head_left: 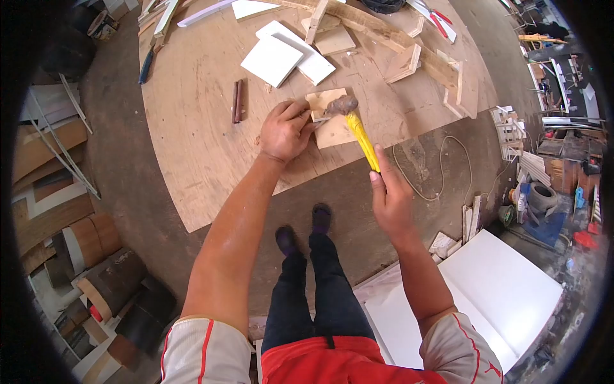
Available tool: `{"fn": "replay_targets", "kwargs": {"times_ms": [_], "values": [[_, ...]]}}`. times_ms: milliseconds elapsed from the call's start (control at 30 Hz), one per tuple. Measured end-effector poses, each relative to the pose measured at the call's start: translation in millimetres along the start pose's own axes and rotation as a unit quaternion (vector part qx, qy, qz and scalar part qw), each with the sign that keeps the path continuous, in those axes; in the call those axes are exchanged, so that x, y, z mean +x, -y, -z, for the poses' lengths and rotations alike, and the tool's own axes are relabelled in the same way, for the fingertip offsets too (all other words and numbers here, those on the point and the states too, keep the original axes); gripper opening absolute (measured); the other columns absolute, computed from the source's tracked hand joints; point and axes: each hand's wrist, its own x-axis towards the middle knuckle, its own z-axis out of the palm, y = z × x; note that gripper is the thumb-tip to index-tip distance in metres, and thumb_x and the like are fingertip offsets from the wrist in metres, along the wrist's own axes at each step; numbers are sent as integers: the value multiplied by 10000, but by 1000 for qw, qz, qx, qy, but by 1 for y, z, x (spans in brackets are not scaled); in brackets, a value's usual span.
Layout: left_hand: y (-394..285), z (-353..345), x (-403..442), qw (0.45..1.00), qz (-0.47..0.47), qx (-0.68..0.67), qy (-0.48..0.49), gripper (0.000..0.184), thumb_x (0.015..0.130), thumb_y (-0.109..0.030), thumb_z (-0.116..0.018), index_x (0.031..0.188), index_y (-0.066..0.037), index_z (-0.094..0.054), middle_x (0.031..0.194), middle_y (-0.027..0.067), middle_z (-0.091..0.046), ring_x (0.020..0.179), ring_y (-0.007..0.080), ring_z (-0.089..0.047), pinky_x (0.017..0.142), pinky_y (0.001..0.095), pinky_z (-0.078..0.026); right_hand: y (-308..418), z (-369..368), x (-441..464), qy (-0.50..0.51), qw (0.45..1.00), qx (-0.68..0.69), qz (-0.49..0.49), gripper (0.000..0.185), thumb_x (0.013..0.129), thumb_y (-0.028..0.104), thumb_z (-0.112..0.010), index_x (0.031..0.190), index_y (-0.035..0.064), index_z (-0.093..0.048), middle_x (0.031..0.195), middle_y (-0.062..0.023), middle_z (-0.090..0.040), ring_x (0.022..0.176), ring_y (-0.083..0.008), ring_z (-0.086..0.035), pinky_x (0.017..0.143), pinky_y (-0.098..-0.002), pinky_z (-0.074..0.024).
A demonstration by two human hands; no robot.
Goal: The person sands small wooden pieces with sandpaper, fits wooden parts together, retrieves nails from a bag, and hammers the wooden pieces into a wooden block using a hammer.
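Observation:
A hammer with a yellow handle point(362, 136) is gripped low on the handle by my right hand point(391, 200). Its worn, brownish head lies over the right part of a small wooden block point(318, 100), near the table's front edge. My left hand point(286, 132) is closed at the block's left side, fingertips pressed against it; whether a nail is also pinched there cannot be made out. Under and in front of the block is a flat, pale wood piece point(335, 135). Left of my left hand lie two dark reddish-brown sticks point(238, 102), side by side.
White square panels point(273, 60) lie farther back on the plywood table point(192, 147). Joined wooden strips point(409, 46) stretch along the back right, with red-handled pliers point(439, 24) beyond. A blue-handled tool point(146, 67) sits at the left edge. A cord point(441, 173) lies on the floor.

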Motion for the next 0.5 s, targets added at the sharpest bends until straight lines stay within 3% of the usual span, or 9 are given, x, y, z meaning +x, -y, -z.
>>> {"fn": "replay_targets", "kwargs": {"times_ms": [167, 300, 400, 500], "values": [[1, -1, -1, 1000, 3, 4, 0, 296, 740, -142, -836, 1021, -57, -803, 1168, 30, -733, 1105, 277, -669, 943, 374, -577, 16, 3, 6, -50, 998, -9, 42, 553, 1044, 101, -626, 1584, 141, -519, 919, -179, -650, 743, -373, -666, 662, -447, -540], [1, -2, -1, 1000, -4, -6, -4, 223, 739, -76, -806, 956, -36, -774, 1219, 83, -729, 1101, 329, -677, 928, 406, -583, 6, -11, 7, 17, 997, -80, -13, 565, 1034, 89, -634, 1580, 194, -536, 898, -161, -643, 720, -348, -664, 647, -467, -531], [2, -4, -2, 1000, 1, 5, 2, 309, 745, -130, -823, 1045, -61, -805, 1175, 31, -733, 1100, 279, -670, 949, 373, -575, 11, -2, 12, -1, 998, -55, 1, 571, 1026, 77, -644, 1579, 169, -534, 890, -154, -640, 720, -343, -664, 650, -458, -537], [2, -4, -2, 1000, -3, 5, -1, 305, 741, -134, -826, 1036, -60, -804, 1174, 32, -733, 1095, 278, -673, 942, 372, -578, 28, 10, 9, -58, 998, -22, 34, 570, 1016, 57, -651, 1570, 131, -540, 881, -147, -635, 720, -334, -661, 649, -440, -542]]}}
